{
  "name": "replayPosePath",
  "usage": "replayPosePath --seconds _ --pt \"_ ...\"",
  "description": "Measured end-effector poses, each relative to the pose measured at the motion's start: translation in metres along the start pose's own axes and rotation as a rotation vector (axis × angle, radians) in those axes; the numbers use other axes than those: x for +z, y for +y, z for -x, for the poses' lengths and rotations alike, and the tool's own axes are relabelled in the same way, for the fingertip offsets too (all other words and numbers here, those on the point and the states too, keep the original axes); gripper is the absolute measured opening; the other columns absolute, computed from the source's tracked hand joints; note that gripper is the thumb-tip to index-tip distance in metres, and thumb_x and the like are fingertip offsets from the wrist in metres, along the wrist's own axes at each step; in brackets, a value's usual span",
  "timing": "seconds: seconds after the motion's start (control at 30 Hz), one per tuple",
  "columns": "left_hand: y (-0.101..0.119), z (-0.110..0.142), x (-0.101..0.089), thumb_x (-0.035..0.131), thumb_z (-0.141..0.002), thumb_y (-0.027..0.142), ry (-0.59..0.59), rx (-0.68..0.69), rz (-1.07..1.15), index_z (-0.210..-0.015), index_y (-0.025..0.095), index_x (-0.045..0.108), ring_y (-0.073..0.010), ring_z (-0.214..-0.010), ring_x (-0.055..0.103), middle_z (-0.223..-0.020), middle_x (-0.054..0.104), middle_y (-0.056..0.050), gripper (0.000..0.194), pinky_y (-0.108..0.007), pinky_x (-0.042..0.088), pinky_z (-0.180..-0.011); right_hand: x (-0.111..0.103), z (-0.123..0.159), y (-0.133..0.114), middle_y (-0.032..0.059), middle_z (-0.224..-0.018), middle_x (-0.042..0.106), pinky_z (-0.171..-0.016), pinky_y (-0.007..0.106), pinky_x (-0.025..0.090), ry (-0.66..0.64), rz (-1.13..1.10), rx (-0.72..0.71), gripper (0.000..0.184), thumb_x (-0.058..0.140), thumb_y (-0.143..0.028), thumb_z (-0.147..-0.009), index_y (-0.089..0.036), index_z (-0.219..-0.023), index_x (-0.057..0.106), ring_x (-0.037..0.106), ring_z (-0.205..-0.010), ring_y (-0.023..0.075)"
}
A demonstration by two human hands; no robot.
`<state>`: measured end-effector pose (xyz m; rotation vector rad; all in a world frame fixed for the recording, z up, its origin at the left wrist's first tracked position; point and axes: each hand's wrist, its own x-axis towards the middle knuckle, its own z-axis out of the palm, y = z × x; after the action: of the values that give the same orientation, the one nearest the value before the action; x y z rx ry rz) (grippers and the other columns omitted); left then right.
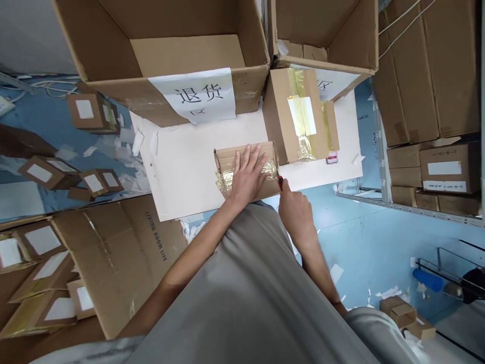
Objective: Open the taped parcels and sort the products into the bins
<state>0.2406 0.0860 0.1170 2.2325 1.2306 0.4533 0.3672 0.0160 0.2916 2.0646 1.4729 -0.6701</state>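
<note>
Taped cardboard carton (226,157) pinned, red-and-black tool (280,182) at its right edge.
Carton lies at the tabletop's (189,172) near edge, centre frame. Left hand (248,176) presses flat on top, fingers slightly spread; right hand (297,211) grips the tool, likely a cutter, blade not visible. I'd cut shallow, angled away from the body, left fingers clear.

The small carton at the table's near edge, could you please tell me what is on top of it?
The left hand rests on the small carton, over shiny tape. Whatever tape and cardboard lie directly beneath the hand cannot be seen.
</note>
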Motion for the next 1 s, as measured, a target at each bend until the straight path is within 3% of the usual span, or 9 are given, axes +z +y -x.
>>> replayPosePath --seconds 0.13,0.33,0.57,0.67,0.77,0.87,0.93,1.0 --pt "0.002 0.004 0.002 0.058 -0.117 0.032 0.011 0.011 0.024 -0.186 0.028 0.039 -0.0368 -0.187 0.009 -0.197 0.027 -0.012 0.072 -0.076 0.005 -0.150 0.005 0.011 0.002 0.0224 -0.116 0.087 -0.095 0.037 0.064 -0.034 -0.015 0.023 0.065 0.042 -0.006 -0.116 -0.009 -0.182 0.038 0.088 -0.115 0.0325" --pt "0.000 0.000 0.004 0.061 -0.115 0.032 0.032 -0.003 0.058 -0.187 0.029 0.037 -0.0377 -0.187 0.008 -0.197 0.027 -0.012 0.076 -0.078 0.003 -0.149 0.010 0.001 0.005 0.0248 -0.121 0.086 -0.092 0.035 0.062 0.033 -0.014 0.009 0.055 0.043 -0.011 -0.117 -0.009 -0.172 0.047 0.086 -0.116 0.0324" --pt "0.000 0.002 0.003 0.055 -0.117 0.036 0.036 -0.008 0.074 -0.186 0.029 0.041 -0.0379 -0.187 0.010 -0.197 0.027 -0.012 0.070 -0.076 0.003 -0.149 0.014 0.027 0.017 0.0214 -0.117 0.088 -0.088 0.035 0.061 -0.038 -0.056 0.033 0.057 0.041 -0.016 -0.122 -0.011 -0.179 0.045 0.088 -0.109 0.0326" --pt "-0.016 0.015 -0.008 0.055 -0.119 0.042 0.058 0.008 0.080 -0.184 0.030 0.045 -0.0380 -0.187 0.012 -0.196 0.029 -0.012 0.067 -0.076 0.005 -0.149 0.012 0.037 0.036 0.0153 -0.113 0.090 -0.089 0.035 0.060 -0.009 -0.223 -0.039 0.056 0.048 -0.022 -0.122 -0.017 -0.178 0.050 0.088 -0.103 0.0312" --pt "-0.047 0.042 -0.031 0.051 -0.121 0.055 0.084 -0.005 0.092 -0.181 0.032 0.051 -0.0380 -0.186 0.015 -0.195 0.033 -0.012 0.065 -0.075 0.009 -0.149 0.015 0.040 0.057 0.0077 -0.108 0.090 -0.078 0.033 0.061 0.043 -0.583 -0.130 0.054 0.048 -0.038 -0.123 -0.022 -0.174 0.054 0.083 -0.080 0.0252" --pt "-0.083 0.081 -0.058 0.046 -0.120 0.070 0.118 -0.084 0.126 -0.180 0.034 0.054 -0.0382 -0.186 0.013 -0.196 0.032 -0.011 0.070 -0.073 0.014 -0.148 0.029 0.013 0.060 0.0070 -0.109 0.087 -0.068 0.030 0.060 0.124 -0.921 -0.237 0.053 0.046 -0.061 -0.121 -0.022 -0.148 0.068 0.074 -0.067 0.0194" --pt "-0.101 0.111 -0.074 0.041 -0.119 0.076 0.135 -0.154 0.169 -0.179 0.032 0.056 -0.0378 -0.186 0.014 -0.197 0.027 -0.012 0.076 -0.070 0.020 -0.148 0.047 -0.025 0.047 0.0096 -0.111 0.085 -0.074 0.029 0.061 0.217 -1.021 -0.288 0.058 0.043 -0.071 -0.119 -0.020 -0.130 0.069 0.075 -0.076 0.0186" --pt "-0.112 0.141 -0.088 0.039 -0.118 0.080 0.137 -0.238 0.222 -0.177 0.029 0.059 -0.0372 -0.185 0.019 -0.198 0.026 -0.014 0.081 -0.065 0.026 -0.148 0.070 -0.072 0.025 0.0130 -0.118 0.083 -0.086 0.030 0.063 0.315 -1.010 -0.320 0.064 0.032 -0.073 -0.119 -0.020 -0.127 0.066 0.077 -0.096 0.0198"
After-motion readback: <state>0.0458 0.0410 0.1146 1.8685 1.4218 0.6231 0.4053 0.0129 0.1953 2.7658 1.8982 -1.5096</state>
